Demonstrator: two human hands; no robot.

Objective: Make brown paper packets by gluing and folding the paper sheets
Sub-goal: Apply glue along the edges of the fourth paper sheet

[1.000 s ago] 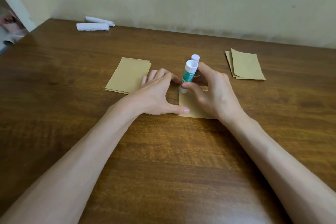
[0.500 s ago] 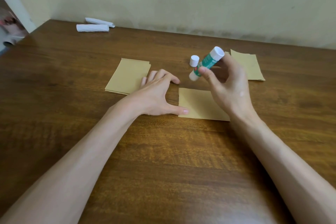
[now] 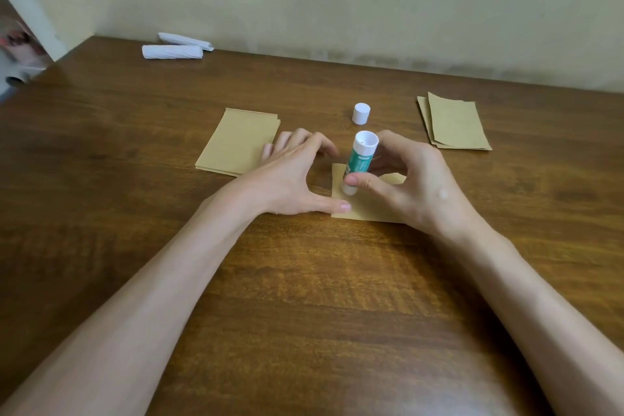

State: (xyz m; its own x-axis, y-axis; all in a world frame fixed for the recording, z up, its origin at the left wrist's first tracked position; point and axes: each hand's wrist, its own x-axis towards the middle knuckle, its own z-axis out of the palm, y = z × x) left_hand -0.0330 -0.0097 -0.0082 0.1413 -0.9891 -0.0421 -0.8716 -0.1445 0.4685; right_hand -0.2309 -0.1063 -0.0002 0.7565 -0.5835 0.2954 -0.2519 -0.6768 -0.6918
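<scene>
Right hand (image 3: 415, 186) lowered back onto brown sheet (image 3: 371, 211), glue stick (image 3: 359, 161) now upright, tip near sheet's left edge

I am seeing the right hand (image 3: 415, 186) covering the right part of the brown paper sheet (image 3: 363, 209), and its thumb is crossing the lower end of the glue stick (image 3: 359, 162), so I am not making out whether the tip is touching the paper. The stick's green label print is showing too small to read, and the left edge is cutting off a blurred pinkish object (image 3: 20, 41).

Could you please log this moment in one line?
step: gluing | right hand: holds glue stick on brown sheet | left hand: presses brown sheet | cap: on table
</scene>
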